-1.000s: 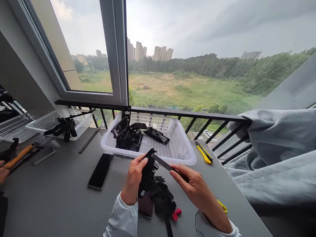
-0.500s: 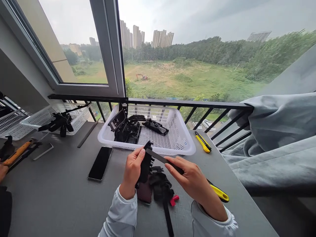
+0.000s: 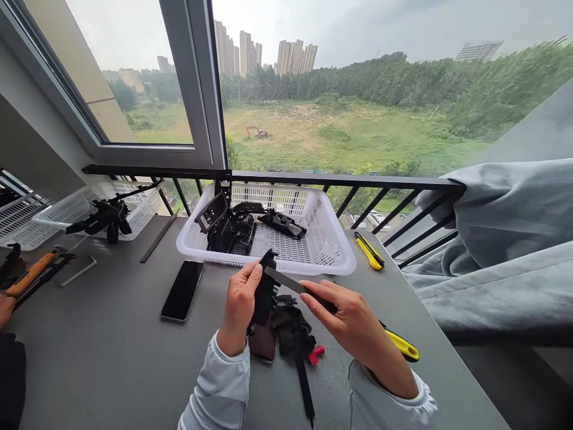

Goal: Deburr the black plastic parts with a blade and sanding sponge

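Observation:
My left hand (image 3: 242,304) is closed around a black plastic part (image 3: 265,295) with toothed edges, held up over the table in front of the basket. In my right hand (image 3: 342,313) is a flat, dark grey file (image 3: 286,282), gripped by its dark end. The far end of the file rests against the upper right edge of the plastic part. Below them on the table lie a dark crumpled bundle with a black strap (image 3: 301,364), a dark maroon flat piece (image 3: 262,345) and a small red piece (image 3: 316,355).
A white basket (image 3: 344,263) with black plastic parts (image 3: 282,226) stands behind my hands. A phone (image 3: 181,291) lies left; a yellow utility knife (image 3: 369,251) and a yellow-handled tool (image 3: 403,345) lie right. Another person's hand (image 3: 5,309) holds an orange-handled tool (image 3: 31,275) at far left.
The camera view has tilted slightly downward. Both hands keep their grip, and the file stays against the plastic part with hardly any shift.

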